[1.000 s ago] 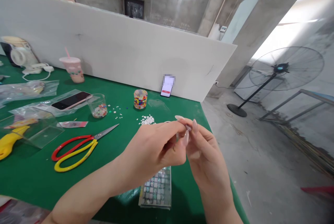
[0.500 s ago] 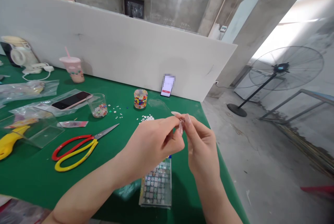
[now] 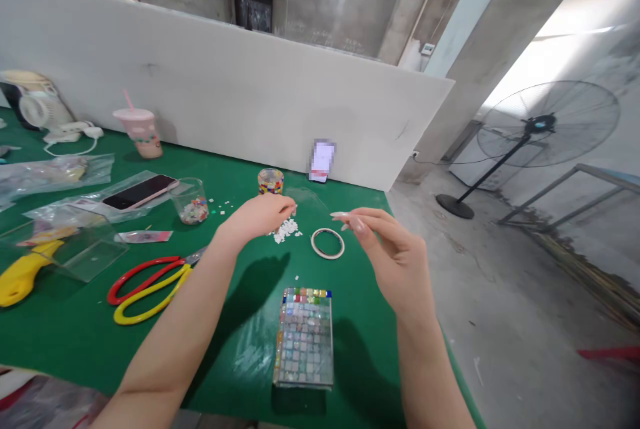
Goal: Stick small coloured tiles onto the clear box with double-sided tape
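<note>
My left hand (image 3: pixel 257 214) reaches out over the green table (image 3: pixel 60 342). Its fingers are bunched, with the tips down on a small heap of white tile pieces (image 3: pixel 286 232). My right hand (image 3: pixel 395 256) hovers above the table's right side with thumb and forefinger pinched; whatever is between them is too small to make out. A thin ring (image 3: pixel 327 243) lies flat between the two hands. Near the front edge stands a clear block covered in small mosaic tiles (image 3: pixel 305 339). A small round cup clad in coloured tiles (image 3: pixel 271 180) stands behind the heap.
Red and yellow scissors (image 3: pixel 147 282) lie left of my forearm. Further left are a clear cup of coloured tiles (image 3: pixel 191 202), a phone on plastic bags (image 3: pixel 140 192), a pink drink cup (image 3: pixel 139 130) and a yellow tool (image 3: pixel 17 277). Another phone (image 3: pixel 323 159) leans on the white partition. The table ends at right; a floor fan (image 3: pixel 545 129) stands beyond.
My hands, pinched together in front of me before, have parted. The left one went forward to the white tile heap, which uncovered the ring and the mosaic block. The right hand stayed raised.
</note>
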`<state>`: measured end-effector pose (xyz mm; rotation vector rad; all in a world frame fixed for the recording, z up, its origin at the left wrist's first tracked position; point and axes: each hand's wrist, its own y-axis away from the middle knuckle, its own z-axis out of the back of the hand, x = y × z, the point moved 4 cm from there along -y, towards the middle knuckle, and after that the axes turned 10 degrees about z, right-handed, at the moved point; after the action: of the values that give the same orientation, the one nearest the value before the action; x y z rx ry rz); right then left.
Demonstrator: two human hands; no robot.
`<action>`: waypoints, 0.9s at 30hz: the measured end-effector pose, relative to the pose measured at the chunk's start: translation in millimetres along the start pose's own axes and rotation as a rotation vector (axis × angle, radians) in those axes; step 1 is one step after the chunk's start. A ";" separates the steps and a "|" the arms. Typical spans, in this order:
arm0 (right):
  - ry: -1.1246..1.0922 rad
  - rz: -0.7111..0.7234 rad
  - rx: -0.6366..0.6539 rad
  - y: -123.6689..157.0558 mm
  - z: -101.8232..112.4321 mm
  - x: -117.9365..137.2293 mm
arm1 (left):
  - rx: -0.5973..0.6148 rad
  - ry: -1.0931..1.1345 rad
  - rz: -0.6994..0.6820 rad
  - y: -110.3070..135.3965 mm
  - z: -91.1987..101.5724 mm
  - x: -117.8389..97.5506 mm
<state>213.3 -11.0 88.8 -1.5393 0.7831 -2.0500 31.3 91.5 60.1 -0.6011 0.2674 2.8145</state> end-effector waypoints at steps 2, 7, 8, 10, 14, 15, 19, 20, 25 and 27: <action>0.158 0.055 0.043 11.9 0.4 -2.3 | 0.051 -0.078 0.046 -25.6 -16.8 18.9; 0.258 0.017 0.088 69.1 -7.1 -37.6 | 0.154 -0.169 0.061 -57.0 -47.5 40.4; 0.253 0.013 0.076 80.4 -8.4 -44.3 | 0.164 -0.176 0.064 -58.9 -50.3 41.4; 0.243 0.005 0.047 98.4 -10.2 -53.5 | 0.179 -0.182 0.074 -61.3 -53.7 42.9; 0.224 -0.027 0.083 116.1 -15.3 -58.1 | 0.179 -0.180 0.096 -64.8 -55.9 46.6; 0.224 -0.031 0.096 118.2 -16.6 -57.9 | 0.176 -0.176 0.099 -65.4 -56.0 47.5; 0.248 -0.065 0.117 124.8 -19.1 -59.3 | 0.194 -0.149 0.092 -65.5 -56.4 49.2; 0.261 -0.076 0.122 125.9 -19.3 -60.4 | 0.202 -0.140 0.083 -65.4 -56.7 48.9; 0.311 -0.101 0.164 127.2 -18.5 -65.9 | 0.237 -0.114 0.041 -66.8 -60.5 44.0; 0.319 -0.117 0.171 127.6 -17.9 -67.2 | 0.253 -0.111 0.024 -66.9 -61.9 40.8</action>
<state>217.1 -57.4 -48.8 -1.2071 0.6198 -2.4179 37.2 149.3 -21.0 -0.3862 0.6009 2.7627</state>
